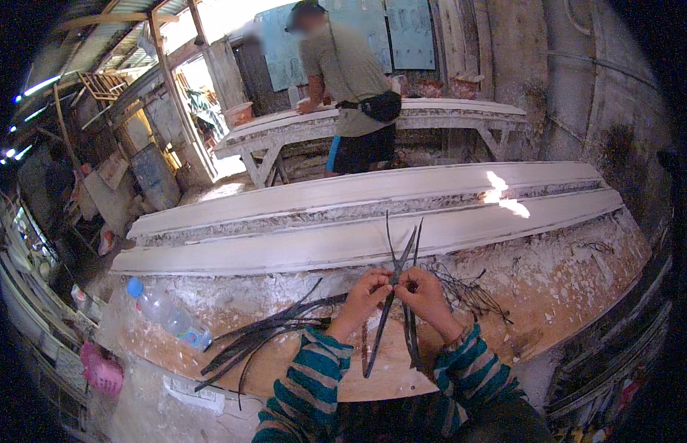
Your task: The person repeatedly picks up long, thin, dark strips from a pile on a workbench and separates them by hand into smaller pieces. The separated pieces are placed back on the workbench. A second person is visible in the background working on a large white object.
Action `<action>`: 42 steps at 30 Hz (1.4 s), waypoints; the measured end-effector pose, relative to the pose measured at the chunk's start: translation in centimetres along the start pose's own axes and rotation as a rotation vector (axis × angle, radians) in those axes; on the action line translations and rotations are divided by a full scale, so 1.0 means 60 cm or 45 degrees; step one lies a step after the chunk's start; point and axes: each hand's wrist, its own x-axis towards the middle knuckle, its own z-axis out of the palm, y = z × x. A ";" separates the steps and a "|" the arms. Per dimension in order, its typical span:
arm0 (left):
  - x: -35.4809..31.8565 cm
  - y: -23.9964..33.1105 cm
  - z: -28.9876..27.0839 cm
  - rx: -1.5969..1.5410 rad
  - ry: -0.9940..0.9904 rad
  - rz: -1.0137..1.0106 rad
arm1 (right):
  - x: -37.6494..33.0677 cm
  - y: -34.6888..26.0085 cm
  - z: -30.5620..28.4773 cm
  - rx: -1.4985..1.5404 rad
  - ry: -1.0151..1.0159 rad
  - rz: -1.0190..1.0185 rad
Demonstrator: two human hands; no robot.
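Hands meet mid-frame w/ fingers pinched shut: left hand [368, 289] & right hand [421, 290] both grip crossed dark strips [399, 284]; loose strip bundle [266, 336] at 8 o'clock; plastic bottle [166, 311] at 9 on plaster-crusted table [550, 288].

Clear plastic bottle [168, 314] with blue cap and a blue-and-white label band lies on its side on the worktop [506, 295], at its left end. Below the bottle, off the worktop edge: a flat white printed label or wrapper [194, 394]. Left of that, a pink bag [101, 369].
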 end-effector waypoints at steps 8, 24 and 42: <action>-0.003 -0.012 -0.003 -0.312 -0.076 -0.053 | 0.006 0.028 0.000 0.100 0.045 0.087; -0.019 0.043 -0.161 -1.440 0.465 0.409 | 0.036 0.100 -0.054 -0.137 0.316 0.215; -0.033 0.041 -0.211 -1.640 0.214 0.490 | 0.035 0.050 -0.078 0.974 0.040 0.462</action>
